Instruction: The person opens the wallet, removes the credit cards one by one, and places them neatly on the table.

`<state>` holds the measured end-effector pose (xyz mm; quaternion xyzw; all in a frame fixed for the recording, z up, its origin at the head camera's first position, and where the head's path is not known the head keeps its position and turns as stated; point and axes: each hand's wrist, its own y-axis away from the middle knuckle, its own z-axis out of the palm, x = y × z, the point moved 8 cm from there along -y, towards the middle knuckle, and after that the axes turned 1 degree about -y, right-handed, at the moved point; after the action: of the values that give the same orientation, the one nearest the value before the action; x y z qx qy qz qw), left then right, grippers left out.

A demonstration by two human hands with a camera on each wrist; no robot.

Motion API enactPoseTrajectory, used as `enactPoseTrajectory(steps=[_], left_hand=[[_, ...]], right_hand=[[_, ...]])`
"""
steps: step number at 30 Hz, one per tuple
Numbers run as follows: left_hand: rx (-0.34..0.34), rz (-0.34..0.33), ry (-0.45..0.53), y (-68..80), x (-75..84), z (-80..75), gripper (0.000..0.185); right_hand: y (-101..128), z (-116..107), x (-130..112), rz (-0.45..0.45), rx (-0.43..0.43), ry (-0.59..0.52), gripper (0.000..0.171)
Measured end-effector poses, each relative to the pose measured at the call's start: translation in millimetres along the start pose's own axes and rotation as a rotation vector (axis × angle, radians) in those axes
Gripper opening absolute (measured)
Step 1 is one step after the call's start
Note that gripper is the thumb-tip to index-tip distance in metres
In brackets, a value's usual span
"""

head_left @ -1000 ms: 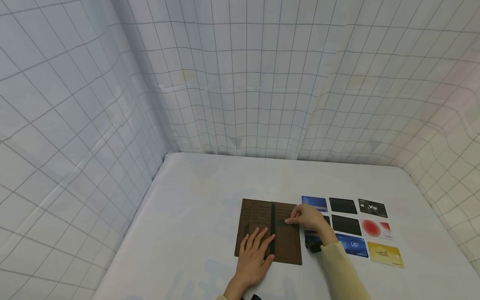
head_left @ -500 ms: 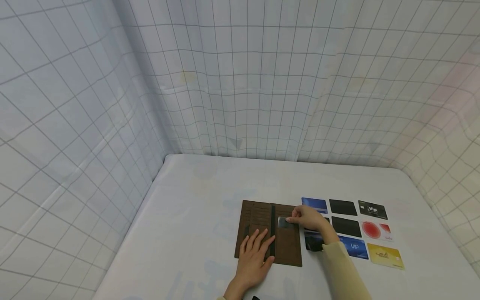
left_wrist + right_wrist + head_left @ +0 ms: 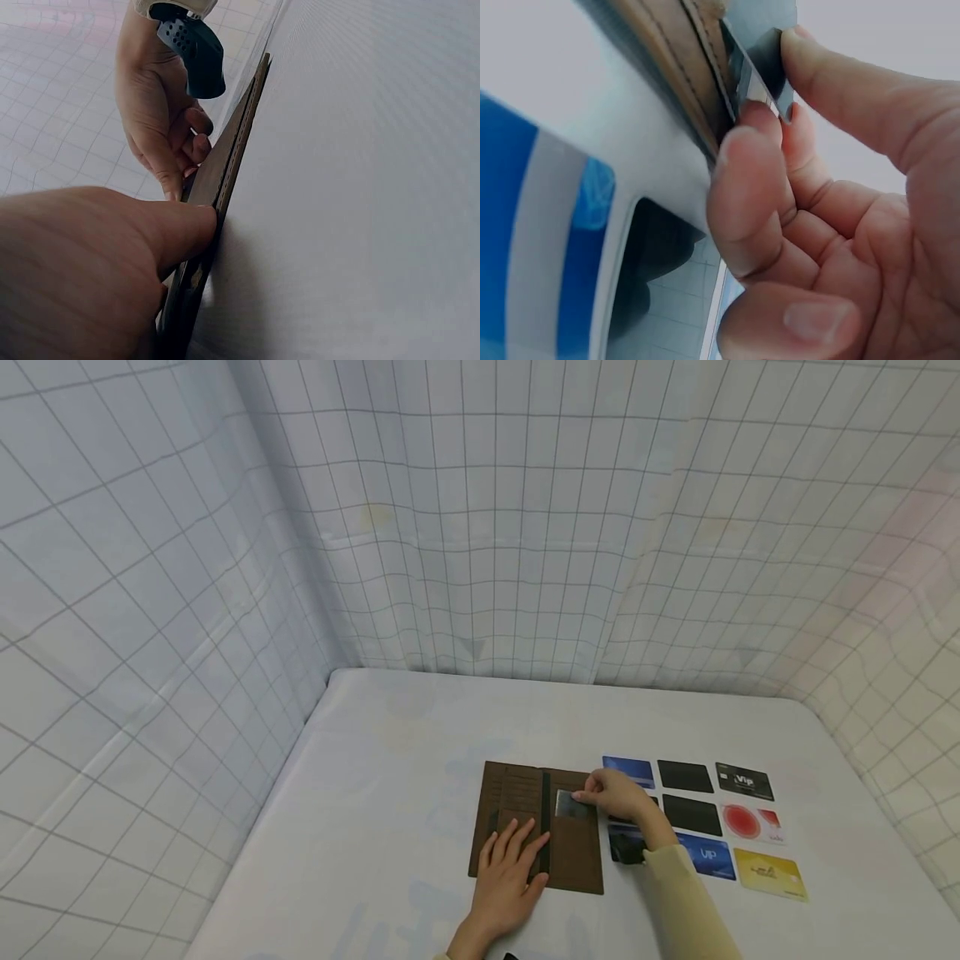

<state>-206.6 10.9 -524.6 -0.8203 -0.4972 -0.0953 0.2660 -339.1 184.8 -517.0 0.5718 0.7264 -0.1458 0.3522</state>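
A long brown wallet [image 3: 577, 856] lies open and flat on the white table [image 3: 390, 793]. My left hand [image 3: 510, 868] presses flat on its left half, fingers straight; in the left wrist view the left hand [image 3: 90, 277] bears on the wallet's edge [image 3: 225, 172]. My right hand [image 3: 615, 795] pinches a dark shiny card [image 3: 572, 806] at the wallet's right half. The right wrist view shows the card [image 3: 761, 67] between thumb and fingers [image 3: 742, 187], its edge against a wallet [image 3: 682, 52] slot.
Several cards lie in rows right of the wallet: a blue one [image 3: 628, 768], black ones [image 3: 684, 775], a black VIP card [image 3: 744, 782], a red-and-white one [image 3: 752, 821], a blue VIP card [image 3: 707, 856], a yellow one [image 3: 770, 873]. Gridded cloth walls [image 3: 480, 527] enclose the table.
The dark card, barely showing a second ago, now stands out more from the wallet's right half in my right hand. My left hand has stayed put.
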Motion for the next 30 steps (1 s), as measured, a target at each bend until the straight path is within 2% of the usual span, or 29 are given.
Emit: enactPoseTrajectory(steps=[7, 16, 24, 30], left_hand=[[-0.03, -0.018, 0.027, 1.2, -2.4, 2.5, 0.045], [-0.016, -0.005, 0.023, 0.8, -2.2, 2.5, 0.045], [-0.033, -0.013, 0.026, 0.9, -1.9, 3.2, 0.044], [-0.031, -0.014, 0.039, 0.5, -1.0, 1.4, 0.044]], right_hand=[[0.3, 1.0, 0.8, 0.029, -0.011, -0.11, 0.026], [-3.1, -7.2, 0.9, 0.031, 0.083, -0.015, 0.025], [-3.4, -8.0, 2.4, 0.002, 0.073, -0.043, 0.019], [-1.6, -13.6, 2.3, 0.002, 0.122, -0.03, 0.02]])
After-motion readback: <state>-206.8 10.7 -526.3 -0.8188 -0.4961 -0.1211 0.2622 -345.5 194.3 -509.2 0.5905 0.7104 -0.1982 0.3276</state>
